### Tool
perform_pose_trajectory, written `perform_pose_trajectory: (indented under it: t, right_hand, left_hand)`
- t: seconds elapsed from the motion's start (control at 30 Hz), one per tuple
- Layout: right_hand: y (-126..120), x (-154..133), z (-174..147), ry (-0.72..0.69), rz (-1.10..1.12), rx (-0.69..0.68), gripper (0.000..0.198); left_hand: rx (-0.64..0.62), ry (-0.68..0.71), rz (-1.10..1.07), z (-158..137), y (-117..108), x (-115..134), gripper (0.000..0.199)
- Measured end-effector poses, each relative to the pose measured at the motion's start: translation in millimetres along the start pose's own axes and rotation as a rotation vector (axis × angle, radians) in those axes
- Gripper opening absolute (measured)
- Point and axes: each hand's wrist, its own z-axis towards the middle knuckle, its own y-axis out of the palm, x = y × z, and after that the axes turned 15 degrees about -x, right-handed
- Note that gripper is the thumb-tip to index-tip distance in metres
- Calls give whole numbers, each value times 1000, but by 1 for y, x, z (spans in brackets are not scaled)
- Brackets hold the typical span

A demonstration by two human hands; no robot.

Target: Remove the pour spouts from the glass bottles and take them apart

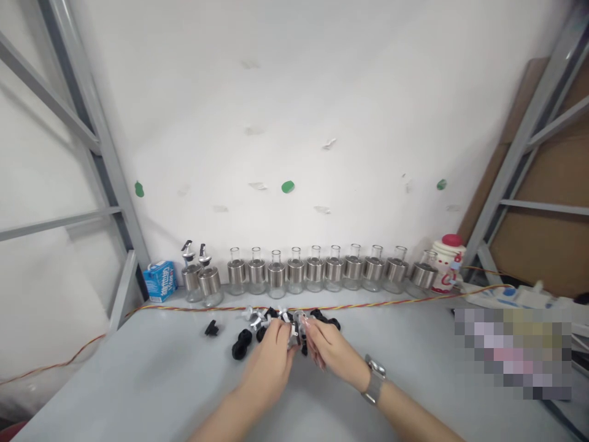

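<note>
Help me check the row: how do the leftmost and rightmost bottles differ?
The leftmost bottle carries a spout; the rightmost bottle has an open neck. The leftmost bottle stands near the blue carton, the rightmost bottle next to the white jar. Both are glass with metal sleeves.

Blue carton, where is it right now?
In the head view, the blue carton stands at the table's far left, just left of the leftmost spouted bottle, behind the twisted wire.
</note>
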Motion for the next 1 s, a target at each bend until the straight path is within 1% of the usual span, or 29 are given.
perform_pose_trajectory:
  t: [0.1, 0.23, 0.43, 0.53, 0.63, 0.7, 0.8, 0.87, 0.93, 1.0]
  right_hand:
    - [0, -2, -2, -11, -81, -14, 39]
    - [-2, -5, -3, -2, -196, -18, 37]
    - [-5, -7, -6, -15, -451, 16, 26]
    - [-4, -6, -6, -60, -497, 2, 28]
    - [-3, -5, -6, -129, -532, 8, 26]
    - [-2, -6, -7, -140, -543, 10, 26]
    - [-3, -8, -9, -149, -530, 4, 27]
    - [-5, -10, -10, -169, -522, 1, 29]
    - [-6, -11, -10, -187, -514, -4, 32]
    - [-7, -10, -9, -191, -506, -10, 35]
  left_hand:
    - [-46, 3, 62, 0, 2, -1, 29]
    - [-39, 17, 65, 0, 3, -2, 30]
    - [-73, 22, 60, 0, 4, -2, 22]
    - [-61, 9, 46, 0, 5, -3, 19]
    - [-11, -55, -16, 0, 5, -2, 14]
    - [24, -96, -143, 1, 4, 0, 10]
    - [13, -87, -472, 4, 3, 3, 11]
    - [-44, -94, -730, 8, 4, 2, 18]
    - [-125, -135, -965, 11, 4, 1, 26]
    - [-201, -162, -1109, 12, 1, 0, 32]
